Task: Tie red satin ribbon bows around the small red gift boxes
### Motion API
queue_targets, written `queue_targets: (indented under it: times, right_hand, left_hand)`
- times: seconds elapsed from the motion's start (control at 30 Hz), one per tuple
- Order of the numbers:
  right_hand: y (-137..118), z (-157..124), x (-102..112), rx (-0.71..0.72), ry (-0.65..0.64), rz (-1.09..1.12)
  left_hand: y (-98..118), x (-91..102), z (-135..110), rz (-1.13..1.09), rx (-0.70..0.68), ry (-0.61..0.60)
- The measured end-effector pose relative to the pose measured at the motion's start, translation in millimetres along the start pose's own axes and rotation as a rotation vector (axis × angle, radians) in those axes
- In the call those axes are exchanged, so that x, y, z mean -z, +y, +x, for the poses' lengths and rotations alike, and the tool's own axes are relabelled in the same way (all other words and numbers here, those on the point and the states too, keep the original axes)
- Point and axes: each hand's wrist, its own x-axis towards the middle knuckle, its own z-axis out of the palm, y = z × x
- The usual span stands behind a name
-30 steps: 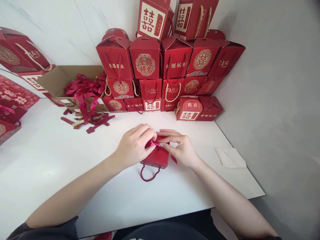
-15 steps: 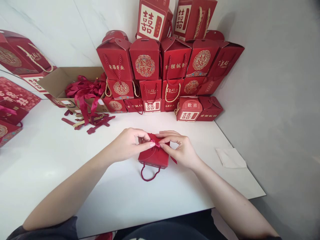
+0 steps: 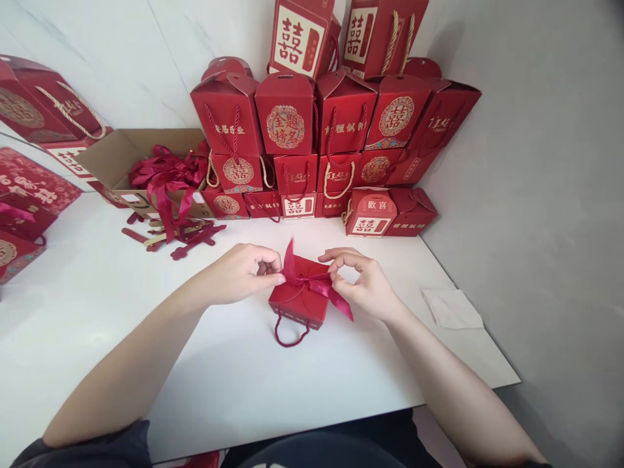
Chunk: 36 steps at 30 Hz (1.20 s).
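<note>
Mid-table, the small red gift box (image 3: pixel 297 305) should handle light and stiff, its satin ribbon (image 3: pixel 312 283) soft and slippery, best taken at the knot. My left hand (image 3: pixel 238 274) and right hand (image 3: pixel 365 286) stand apart on either side; whether either pinches ribbon, I can't quite tell.

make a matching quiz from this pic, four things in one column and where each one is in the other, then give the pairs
Things:
1 red satin ribbon
2 red cord handle
3 open cardboard carton
4 folded white tissue

Places:
A looped off the near edge of the small red box
B lying on the table, right of that box
C holding loose ribbons, back left
D tied on that box

Pairs: 1D, 2A, 3C, 4B
</note>
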Motion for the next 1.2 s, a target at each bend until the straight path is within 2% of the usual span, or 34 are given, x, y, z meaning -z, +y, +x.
queue_targets:
  times: [0.17, 0.27, 0.43, 0.57, 0.73, 0.87, 1.2]
  right_hand:
    - [4, 2, 5, -0.002, 0.017, -0.042]
    - [4, 4, 7, 0.004, -0.023, -0.01]
    - [4, 6, 8, 0.099, -0.081, 0.005]
    - [2, 4, 6, 0.149, -0.14, -0.062]
    - [-1, 2, 7, 0.147, -0.138, -0.06]
    - [-1, 1, 7, 0.147, -0.115, -0.057]
    - [-1, 1, 2, 0.192, -0.126, -0.086]
  left_hand:
    - [0, -0.7, 4, 0.085, -0.039, 0.092]
    - [2, -1.2, 4, 0.06, -0.145, 0.143]
    - [3, 1.8, 0, 0.061, -0.287, -0.033]
    - [2, 4.8, -3, 0.133, -0.38, -0.052]
    - [-2, 10.2, -7, 0.223, -0.415, 0.083]
    - [-4, 12.5, -8, 0.277, -0.442, 0.137]
    - [-4, 3.4, -2, 0.479, -0.424, 0.194]
